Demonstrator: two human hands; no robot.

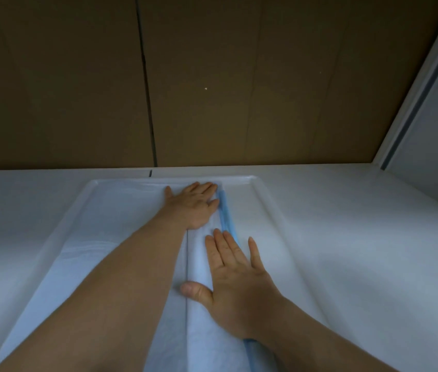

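Observation:
A white sheet [121, 264] with a blue edge strip [225, 210] lies in a shallow white tray [271, 208], folded lengthwise into a narrow band. My left hand [193, 205] presses flat on the fold at the tray's far end, fingers straight beside the blue strip. My right hand [236, 280] lies flat on the fold nearer to me, fingers spread and covering part of the blue strip. Neither hand grips anything.
The tray sits on a white table [360, 237]. A brown cardboard wall [212, 76] with a vertical seam stands directly behind the table's far edge. A white panel with a grey strip [427, 103] rises at the right.

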